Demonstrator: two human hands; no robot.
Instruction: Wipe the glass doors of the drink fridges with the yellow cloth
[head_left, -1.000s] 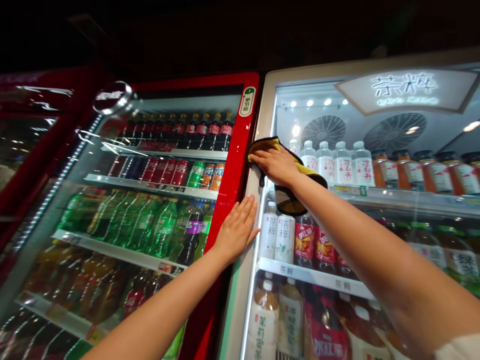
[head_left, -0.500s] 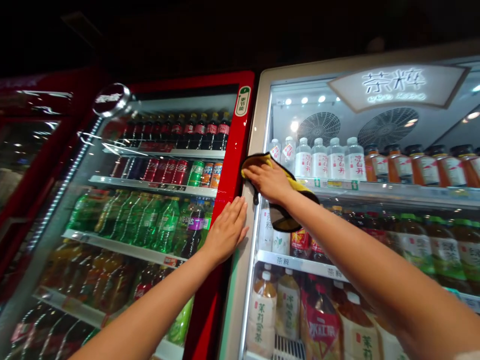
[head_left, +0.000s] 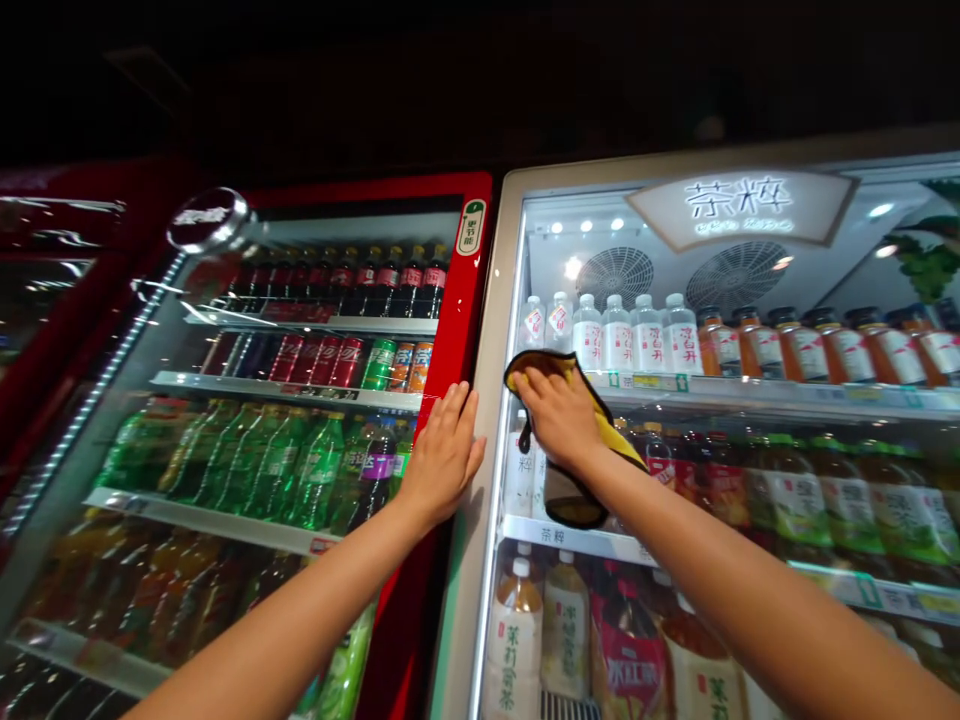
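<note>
My right hand (head_left: 559,418) presses a yellow and grey cloth (head_left: 574,496) with black edging against the glass door of the white-framed drinks cooler (head_left: 491,300). The cloth lies near the door's left edge, its lower part hanging below my wrist. My left hand (head_left: 442,455) rests flat with fingers stretched upward, at the seam between the red cooler (head_left: 469,285) and the pale frame. It holds nothing. Behind the glass near the cloth stand white-labelled water bottles (head_left: 587,335).
Shelves of green bottles (head_left: 281,460), cans (head_left: 326,360) and dark cola bottles (head_left: 390,280) fill the red cooler. Amber bottles (head_left: 810,345) and tea bottles (head_left: 799,495) stand in the right cooler, under a lit sign (head_left: 739,205). Another red cooler (head_left: 45,300) stands far left.
My right hand and the cloth have moved down and slightly right on the glass, away from the door frame. My left hand stays at the seam. The view has shifted a little.
</note>
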